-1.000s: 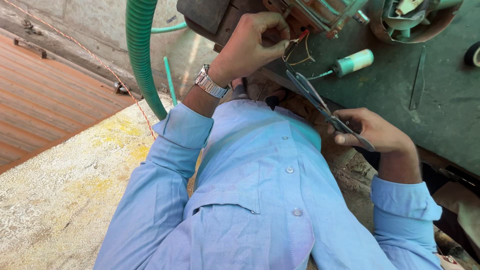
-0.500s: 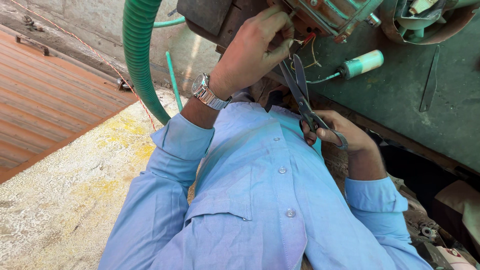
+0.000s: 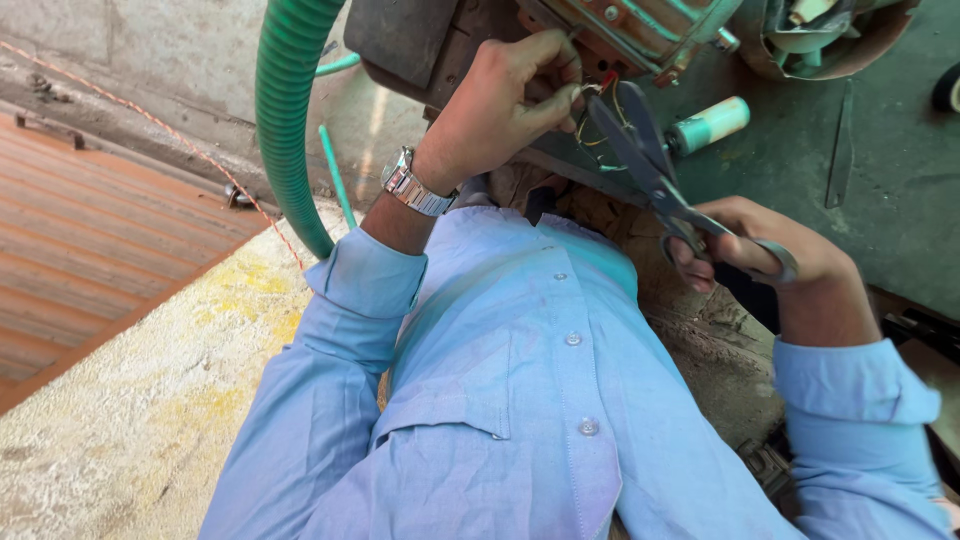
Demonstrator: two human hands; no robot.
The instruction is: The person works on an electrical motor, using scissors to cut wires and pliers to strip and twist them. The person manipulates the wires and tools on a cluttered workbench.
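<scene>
Head view: hands (image 3: 500,110) raised, right (image 3: 770,250) gripping scissors (image 3: 640,160).

Dark grey scissors (image 3: 650,175) in the right hand (image 3: 765,250); left of the left hand (image 3: 500,105), a ribbed green hose (image 3: 285,110); light blue shirt (image 3: 520,380).

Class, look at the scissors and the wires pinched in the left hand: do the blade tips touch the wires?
Touching. The head view shows the scissors in the right hand, open blade tips meeting the wires pinched by the left hand.
</scene>
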